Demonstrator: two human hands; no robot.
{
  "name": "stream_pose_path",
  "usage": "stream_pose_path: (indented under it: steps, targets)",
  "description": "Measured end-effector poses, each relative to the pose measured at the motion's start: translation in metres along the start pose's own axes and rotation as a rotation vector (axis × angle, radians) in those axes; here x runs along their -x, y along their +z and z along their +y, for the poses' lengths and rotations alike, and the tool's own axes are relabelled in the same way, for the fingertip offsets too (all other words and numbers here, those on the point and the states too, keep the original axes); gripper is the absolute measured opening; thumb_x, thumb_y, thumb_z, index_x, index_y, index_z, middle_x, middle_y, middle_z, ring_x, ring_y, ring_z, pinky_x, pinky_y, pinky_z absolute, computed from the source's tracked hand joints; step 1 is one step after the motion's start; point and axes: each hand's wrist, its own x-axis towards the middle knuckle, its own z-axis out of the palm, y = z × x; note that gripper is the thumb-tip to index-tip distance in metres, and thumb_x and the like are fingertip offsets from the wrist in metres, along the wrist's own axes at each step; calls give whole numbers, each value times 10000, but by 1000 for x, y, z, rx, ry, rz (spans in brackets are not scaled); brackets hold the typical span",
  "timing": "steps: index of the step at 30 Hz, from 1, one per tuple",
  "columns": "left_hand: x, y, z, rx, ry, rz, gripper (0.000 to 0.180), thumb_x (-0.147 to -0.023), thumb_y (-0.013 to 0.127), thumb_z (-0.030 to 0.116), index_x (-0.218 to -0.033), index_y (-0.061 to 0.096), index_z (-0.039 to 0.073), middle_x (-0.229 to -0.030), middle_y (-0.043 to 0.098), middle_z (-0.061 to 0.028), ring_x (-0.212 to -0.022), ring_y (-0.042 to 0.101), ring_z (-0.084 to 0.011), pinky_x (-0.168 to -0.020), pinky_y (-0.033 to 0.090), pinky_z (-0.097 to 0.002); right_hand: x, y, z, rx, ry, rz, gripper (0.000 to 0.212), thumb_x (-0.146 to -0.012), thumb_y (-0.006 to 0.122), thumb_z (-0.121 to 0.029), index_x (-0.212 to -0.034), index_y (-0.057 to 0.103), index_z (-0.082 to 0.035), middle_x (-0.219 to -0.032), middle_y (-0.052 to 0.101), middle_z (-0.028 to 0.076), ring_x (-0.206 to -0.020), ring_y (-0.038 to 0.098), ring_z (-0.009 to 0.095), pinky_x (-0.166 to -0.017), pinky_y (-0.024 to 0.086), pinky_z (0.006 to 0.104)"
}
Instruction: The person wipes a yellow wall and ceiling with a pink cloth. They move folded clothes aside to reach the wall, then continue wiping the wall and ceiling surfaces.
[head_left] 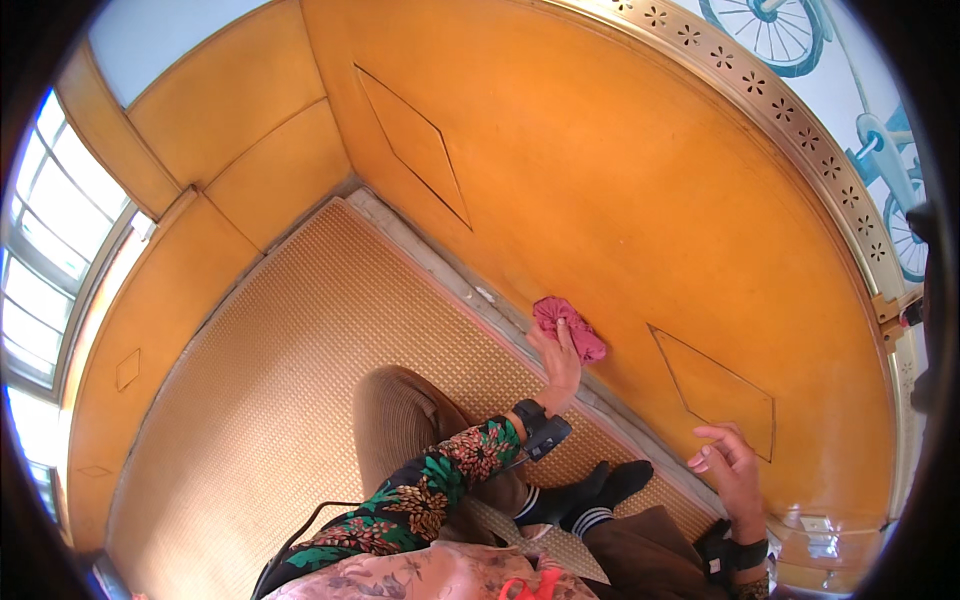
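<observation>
My left hand [560, 362] presses a crumpled pink cloth [572, 330] against the lower part of an orange wall panel [600, 200]. Its fingers lie over the cloth, just above the grey ledge at the wall's foot. To the right, my right hand [732, 468] is raised near the same panel, beside a dark diamond outline [730, 385]. Nothing is in it, and its fingers are loosely bent and apart. A dark band with a small device [543, 430] sits on my left wrist, and another dark band [735, 552] is on the right one.
My folded legs and dark socks [610, 487] rest on a tan woven mat [300, 330]. A grey ledge [450, 275] runs between mat and wall. Barred windows [60, 220] stand at the left. A perforated gold trim strip [790, 105] tops the panel, and a socket [815, 524] is low at the right.
</observation>
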Motion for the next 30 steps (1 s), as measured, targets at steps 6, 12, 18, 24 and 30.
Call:
stream_pose_path:
  steps: [6,12,18,24,30]
  targets:
    - [-126,-19,-52,76,52,184,465,-1111,427,350,-1229,478,-97,-1097,506,-281,-950,526,-405,-826,456,-463,12,-7,-1,-25,-3,38,227,-987,598,-40,-1196,660,22,-1131,606,92,-856,695,172,-759,545,275]
    - [-160,-20,-114,238,23,39,434,-1116,413,364,-1111,583,-36,-1000,662,-192,-820,637,-333,-699,526,-423,10,-4,0,-32,21,1,222,-982,602,-26,-1189,663,27,-1135,615,93,-874,692,166,-769,546,275]
    - [22,40,-106,233,-110,-137,459,-1088,495,321,-1268,559,-96,-1191,649,-329,-1056,628,-460,-906,501,-502,4,2,-7,-10,37,-36,218,-974,589,-4,-1175,666,32,-1124,627,97,-881,691,165,-781,553,277]
    - [-81,5,-84,359,-24,-37,371,-1088,471,215,-1072,630,-120,-1026,702,-268,-882,638,-433,-791,514,-473,10,-4,-6,14,37,3,232,-963,581,20,-1179,665,31,-1110,638,103,-897,688,169,-811,561,284]
    - [-242,-38,-36,-180,-114,485,519,-1091,434,431,-1156,603,-55,-1016,689,-239,-904,654,-397,-743,531,-480,8,-7,6,-4,53,-17,230,-971,599,8,-1187,673,23,-1109,655,107,-899,686,168,-806,568,294]
